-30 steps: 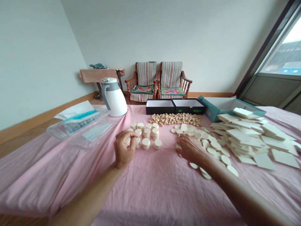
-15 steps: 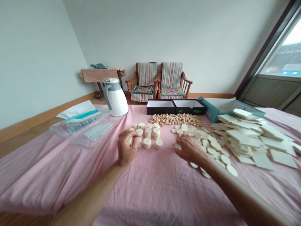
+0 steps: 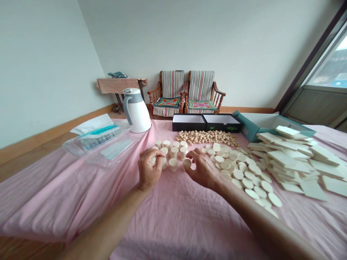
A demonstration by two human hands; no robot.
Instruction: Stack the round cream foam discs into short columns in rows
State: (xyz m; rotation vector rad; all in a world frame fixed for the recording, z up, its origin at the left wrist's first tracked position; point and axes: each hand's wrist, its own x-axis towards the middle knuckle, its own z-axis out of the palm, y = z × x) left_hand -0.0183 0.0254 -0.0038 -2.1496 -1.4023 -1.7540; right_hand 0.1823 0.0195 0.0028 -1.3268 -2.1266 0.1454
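My right hand [image 3: 202, 168] has its thumb and fingers about a pale round wooden disc [image 3: 186, 163] at the near right stack. Close by on the left, my left hand [image 3: 150, 169] is closed, its fingers curled beside the short stacks of discs [image 3: 173, 164]. Something pale shows between those fingers, too covered to make out. Several stacks stand in rows between the two hands, some partly hidden behind the left one. Loose wooden discs [image 3: 238, 174] lie spread and overlapping to the right of my right hand.
Small wooden beads [image 3: 207, 137] lie behind the discs, before two black boxes [image 3: 189, 125]. At right, square wooden pieces [image 3: 292, 162] are heaped by a teal box [image 3: 249, 130]. A white jug [image 3: 139, 115] and a clear plastic case [image 3: 81, 146] stand left on the pink cloth [image 3: 173, 216].
My right hand has moved left from the loose discs to the near right stack, bringing a disc along. The left hand stays closed by the stacks. The view has shifted slightly.
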